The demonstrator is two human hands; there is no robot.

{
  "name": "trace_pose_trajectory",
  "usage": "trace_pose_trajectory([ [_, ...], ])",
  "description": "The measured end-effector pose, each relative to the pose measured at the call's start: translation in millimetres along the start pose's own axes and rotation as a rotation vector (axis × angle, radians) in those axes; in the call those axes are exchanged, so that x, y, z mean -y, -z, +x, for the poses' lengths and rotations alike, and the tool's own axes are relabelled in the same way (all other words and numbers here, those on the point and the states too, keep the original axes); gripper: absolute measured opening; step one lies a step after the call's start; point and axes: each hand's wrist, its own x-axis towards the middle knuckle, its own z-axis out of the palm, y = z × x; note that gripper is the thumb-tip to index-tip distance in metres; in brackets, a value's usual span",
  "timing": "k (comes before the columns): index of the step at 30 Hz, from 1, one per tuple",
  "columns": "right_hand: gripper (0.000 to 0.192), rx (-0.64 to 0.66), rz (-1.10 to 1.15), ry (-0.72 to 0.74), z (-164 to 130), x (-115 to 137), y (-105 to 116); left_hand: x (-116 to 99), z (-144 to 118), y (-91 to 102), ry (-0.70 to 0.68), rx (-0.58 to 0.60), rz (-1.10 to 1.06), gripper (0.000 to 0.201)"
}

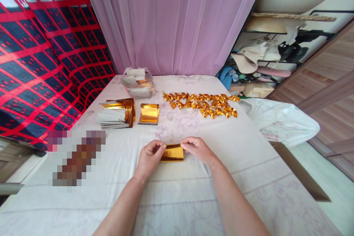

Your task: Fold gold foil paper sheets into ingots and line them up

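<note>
A sheet of shiny gold foil paper [172,153] is between my hands, low over the tablecloth. My left hand [151,155] pinches its upper left corner between thumb and fingers. At the upper right corner, my right hand [197,149] pinches the same sheet. Its top edge looks bent or folded over. Beyond my hands lies a small stack of gold paper [149,113]. A thicker stack of gold and white-backed paper [116,114] sits to its left. Several twisted gold paper pieces [204,100] lie in rows at the far right.
A clear plastic bag [137,83] with more paper stands at the table's far left. A white plastic bag [287,120] hangs by the right edge, above a cardboard piece [300,171]. A pixelated patch covers something at left. Behind are a purple curtain [171,22] and a shelf with hats.
</note>
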Motion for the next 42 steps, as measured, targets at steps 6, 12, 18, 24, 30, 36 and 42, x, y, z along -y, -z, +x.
trace_pose_trajectory([
  [6, 0.03, -0.015, -0.029, -0.001, 0.6, -1.4, -0.5, 2.4, -0.4, 0.2, 0.013, 0.015, 0.039, 0.029],
  [12, 0.024, -0.035, -0.087, 0.003, 0.7, -2.1, -1.9, 8.3, -2.1, 1.6, 0.01, 0.01, 0.235, 0.03],
  [18, 0.02, -0.126, -0.304, 0.054, -0.7, -0.5, -12.4, -2.6, -6.0, 5.6, -0.124, -0.057, 0.786, 0.019],
  [24, 0.019, -0.21, -0.608, 0.065, -0.8, 4.9, -24.5, -5.6, -3.5, 8.4, -0.227, -0.026, 0.985, 0.017],
  [30, 0.017, -0.242, -0.66, 0.037, -0.5, 6.7, -27.3, -6.4, -2.9, 7.7, -0.21, -0.004, 0.999, 0.014],
  [36, 0.013, -0.261, -0.665, -0.003, 0.3, 7.1, -28.4, -7.1, -2.2, 6.4, -0.199, 0.004, 1.009, 0.013],
  [42, 0.013, -0.296, -0.729, -0.007, 1.4, 6.9, -32.4, -4.3, -2.2, 4.5, -0.22, -0.003, 1.058, 0.022],
])
